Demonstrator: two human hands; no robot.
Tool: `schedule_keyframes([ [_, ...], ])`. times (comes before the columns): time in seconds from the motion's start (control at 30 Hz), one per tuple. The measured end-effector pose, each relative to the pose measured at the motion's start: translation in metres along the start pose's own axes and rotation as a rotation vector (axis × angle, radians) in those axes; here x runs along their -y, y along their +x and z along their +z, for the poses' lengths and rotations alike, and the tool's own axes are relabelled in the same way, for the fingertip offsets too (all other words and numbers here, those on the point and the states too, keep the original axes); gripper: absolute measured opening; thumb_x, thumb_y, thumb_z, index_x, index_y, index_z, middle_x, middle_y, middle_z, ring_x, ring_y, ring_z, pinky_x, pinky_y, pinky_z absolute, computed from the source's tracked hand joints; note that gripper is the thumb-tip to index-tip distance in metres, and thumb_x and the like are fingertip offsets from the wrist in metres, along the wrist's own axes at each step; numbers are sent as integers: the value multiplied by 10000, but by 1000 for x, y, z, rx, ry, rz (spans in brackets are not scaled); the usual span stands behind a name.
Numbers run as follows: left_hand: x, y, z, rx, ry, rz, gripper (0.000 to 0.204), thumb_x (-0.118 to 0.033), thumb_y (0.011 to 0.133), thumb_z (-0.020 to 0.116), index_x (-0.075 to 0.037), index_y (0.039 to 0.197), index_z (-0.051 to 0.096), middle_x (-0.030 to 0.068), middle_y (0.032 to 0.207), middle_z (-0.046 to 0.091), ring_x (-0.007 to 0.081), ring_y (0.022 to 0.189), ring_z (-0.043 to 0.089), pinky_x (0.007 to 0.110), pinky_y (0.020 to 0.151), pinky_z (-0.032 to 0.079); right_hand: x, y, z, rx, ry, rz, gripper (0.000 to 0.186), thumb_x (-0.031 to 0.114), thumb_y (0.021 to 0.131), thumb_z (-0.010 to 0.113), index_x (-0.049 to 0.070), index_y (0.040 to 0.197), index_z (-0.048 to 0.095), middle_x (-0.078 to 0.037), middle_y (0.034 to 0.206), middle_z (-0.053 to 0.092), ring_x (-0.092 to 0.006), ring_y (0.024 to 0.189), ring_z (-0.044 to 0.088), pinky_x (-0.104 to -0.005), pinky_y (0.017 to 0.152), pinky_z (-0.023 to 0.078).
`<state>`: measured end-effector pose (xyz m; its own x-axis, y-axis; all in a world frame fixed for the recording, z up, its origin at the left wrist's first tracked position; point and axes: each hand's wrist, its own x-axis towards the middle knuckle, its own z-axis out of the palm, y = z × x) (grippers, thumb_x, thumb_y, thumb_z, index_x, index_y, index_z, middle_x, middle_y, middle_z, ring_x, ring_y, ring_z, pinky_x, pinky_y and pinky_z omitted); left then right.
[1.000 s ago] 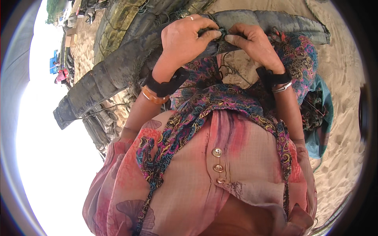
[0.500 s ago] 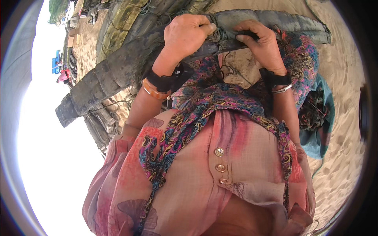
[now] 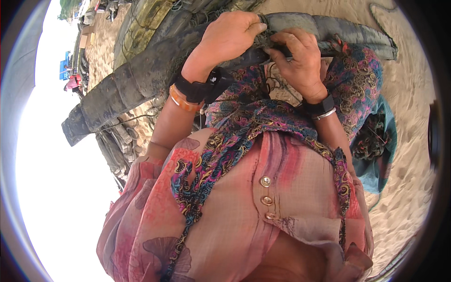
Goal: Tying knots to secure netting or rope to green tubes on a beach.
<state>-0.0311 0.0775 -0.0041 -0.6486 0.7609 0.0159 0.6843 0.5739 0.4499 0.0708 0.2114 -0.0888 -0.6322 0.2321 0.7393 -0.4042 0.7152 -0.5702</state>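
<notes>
A long dark grey-green segmented strip, weathered and bent (image 3: 101,103), lies across the top of my lap over my patterned trousers (image 3: 357,89). Tangled dark green rope (image 3: 261,39) is bound around its upper middle. My left hand (image 3: 225,36), palm down, is closed with thumb and forefinger pinched on that rope. My right hand (image 3: 296,63), just to its right, has curled fingers on the same tangle, thumb toward my left hand. What exactly each fingertip holds is partly hidden. A red-tipped frayed bit (image 3: 341,46) sits on the strip to the right.
More weathered yellow-green and grey strips (image 3: 141,28) with cords lie behind. Pale sand (image 3: 408,141) surrounds me. A teal sack (image 3: 380,174) holding dark tangled material is at my right. A cardboard box (image 3: 86,37), blue crate (image 3: 64,69) and a person in pink (image 3: 72,83) are far left.
My left hand has shifted up and right along the rope. My right hand has come down and inward, back onto the tangle, its wrist turned. The strip's right end has dropped slightly.
</notes>
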Motion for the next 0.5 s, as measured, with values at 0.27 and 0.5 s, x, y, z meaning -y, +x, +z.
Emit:
schedule_keyframes([
  [0.27, -3, -13, 0, 62, 26, 115, 238, -213, 854, 618, -3, 967, 605, 116, 750, 607, 208, 669, 560, 321, 654, 452, -2, 1, -2, 5, 223, 200, 225, 38, 639, 762, 34, 826, 637, -80, 784, 630, -248, 698, 624, -327, 617, 488],
  [0.5, -13, -19, 7, 3, -55, -24, 312, -118, 717, 701, 7, 974, 576, 124, 905, 639, 225, 837, 609, 326, 760, 475, -11, -3, -12, 41, 398, 331, 239, 59, 663, 767, 31, 857, 630, -90, 788, 621, -234, 684, 614, -313, 615, 484],
])
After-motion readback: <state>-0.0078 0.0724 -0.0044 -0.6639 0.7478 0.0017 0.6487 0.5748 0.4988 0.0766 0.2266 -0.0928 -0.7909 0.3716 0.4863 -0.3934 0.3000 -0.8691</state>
